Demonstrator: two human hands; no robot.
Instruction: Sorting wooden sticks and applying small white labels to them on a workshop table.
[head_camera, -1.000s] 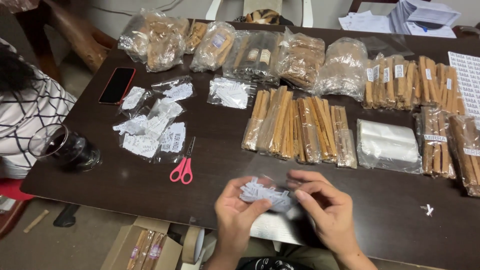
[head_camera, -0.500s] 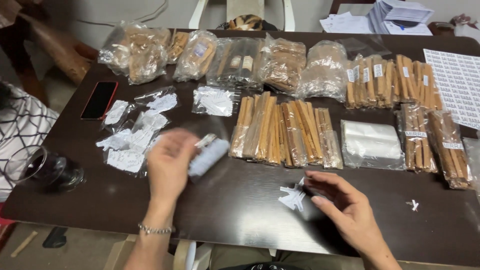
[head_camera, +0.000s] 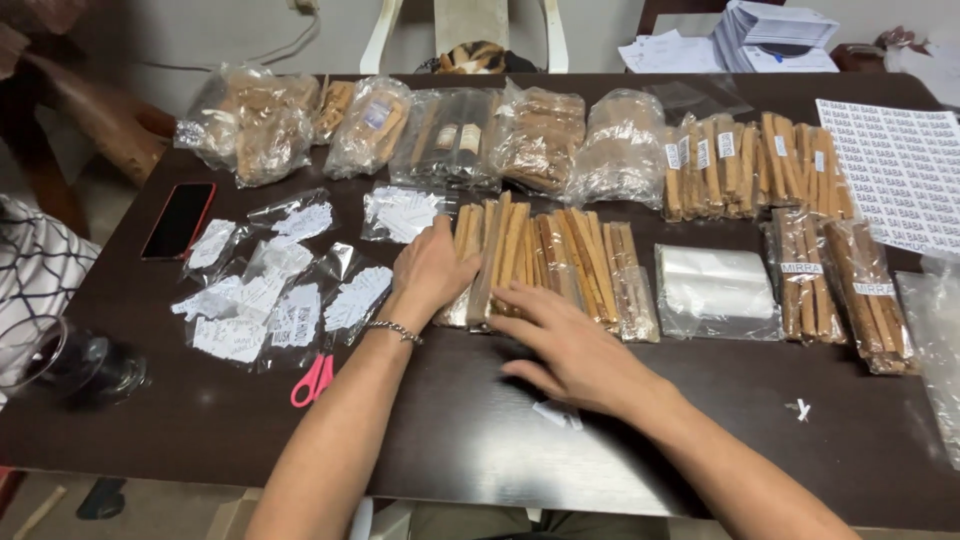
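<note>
Left hand (head_camera: 432, 268), beaded bracelet on wrist, lies flat with fingers spread loosely on the left end of the row of long tan stick packets in clear sleeves (head_camera: 545, 260) mid-table, gripping nothing. Right hand (head_camera: 572, 352) also flat, fingers extended, fingertips touching the row's near edge. Pink-handled scissors (head_camera: 313, 380) and small clear bags of white paper labels (head_camera: 262, 300) lie to the left on the dark wooden table (head_camera: 420, 430).

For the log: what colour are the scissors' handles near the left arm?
Pink, in the head view: scissors.
</note>
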